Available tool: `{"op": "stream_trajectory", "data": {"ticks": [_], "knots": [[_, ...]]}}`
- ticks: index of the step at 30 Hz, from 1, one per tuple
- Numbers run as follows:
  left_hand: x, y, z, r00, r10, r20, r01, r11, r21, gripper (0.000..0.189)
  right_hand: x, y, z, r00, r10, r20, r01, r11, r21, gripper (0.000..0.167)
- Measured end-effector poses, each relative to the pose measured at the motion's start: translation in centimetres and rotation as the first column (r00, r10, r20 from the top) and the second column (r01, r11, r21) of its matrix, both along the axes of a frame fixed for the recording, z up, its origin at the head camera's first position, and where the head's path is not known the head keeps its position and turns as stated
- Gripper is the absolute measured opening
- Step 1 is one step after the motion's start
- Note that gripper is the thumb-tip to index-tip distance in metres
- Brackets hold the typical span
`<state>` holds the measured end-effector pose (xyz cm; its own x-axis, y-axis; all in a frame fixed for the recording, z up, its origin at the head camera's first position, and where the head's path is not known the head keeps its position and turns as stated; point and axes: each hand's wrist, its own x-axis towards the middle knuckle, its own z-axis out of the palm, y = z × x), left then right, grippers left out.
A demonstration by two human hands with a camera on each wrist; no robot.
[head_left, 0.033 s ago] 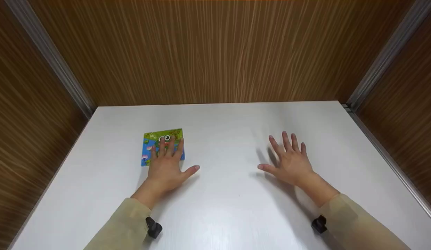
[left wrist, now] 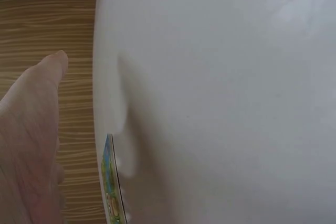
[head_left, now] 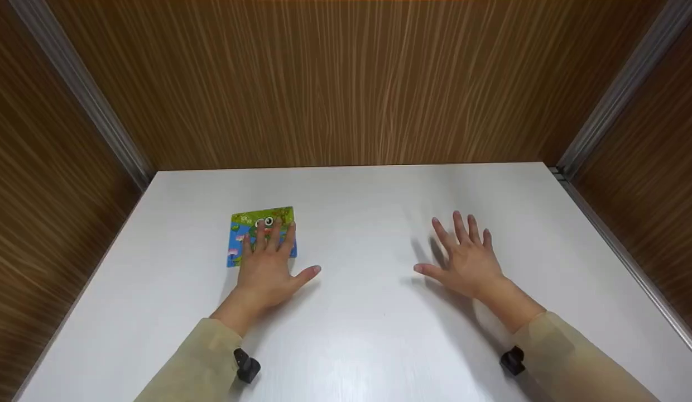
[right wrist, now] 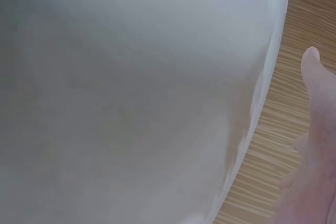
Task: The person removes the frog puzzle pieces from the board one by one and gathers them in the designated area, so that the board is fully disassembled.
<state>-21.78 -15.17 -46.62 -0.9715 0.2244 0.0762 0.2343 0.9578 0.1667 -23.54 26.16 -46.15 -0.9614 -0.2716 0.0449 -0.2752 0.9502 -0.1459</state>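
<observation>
A thin square board (head_left: 238,239) printed with a big-eyed cartoon character, pink flowers and green and blue areas lies flat on the white table, left of the middle. Spread fingers of my left hand (head_left: 265,273) overlap its lower part in the head view and hide some of the picture. From the left wrist, that hand (left wrist: 31,140) shows held above the table, apart from the board (left wrist: 111,187). To the right, my right hand (head_left: 470,265) is spread palm down over bare tabletop, its shadow beside it. Neither hand holds anything.
The white table (head_left: 357,335) meets a brown wood-grain panel (head_left: 346,84) at its back edge. Similar side panels stand left and right, with grey metal strips (head_left: 614,89) at the corners. A small black device (head_left: 247,366) sits at each sleeve cuff.
</observation>
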Motion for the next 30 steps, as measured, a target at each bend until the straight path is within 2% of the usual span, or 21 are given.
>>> {"op": "stream_trajectory", "data": {"ticks": [8, 17, 23, 30], "knots": [[-0.3, -0.4, 0.6, 1.000, 0.008, -0.004, -0.008, 1.000, -0.010, 0.109, -0.5, -0.4, 0.6, 1.000, 0.015, -0.017, -0.015, 1.000, -0.015, 0.112], [-0.2, -3.3, 2.3, 0.999, 0.019, -0.038, -0.019, 1.000, -0.015, 0.105, -2.2, -3.5, 2.4, 0.993, 0.102, -0.055, -0.104, 0.994, -0.029, 0.103], [0.1, -5.3, 2.9, 1.000, 0.000, -0.029, -0.002, 0.999, -0.050, 0.103, -3.3, -6.6, 4.0, 0.971, 0.213, -0.106, -0.220, 0.974, -0.058, 0.096], [0.6, -7.5, 2.6, 0.999, -0.025, -0.027, 0.022, 0.995, -0.098, 0.101, -4.3, -11.3, 4.7, 0.936, 0.342, -0.083, -0.347, 0.936, -0.054, 0.088]]}}
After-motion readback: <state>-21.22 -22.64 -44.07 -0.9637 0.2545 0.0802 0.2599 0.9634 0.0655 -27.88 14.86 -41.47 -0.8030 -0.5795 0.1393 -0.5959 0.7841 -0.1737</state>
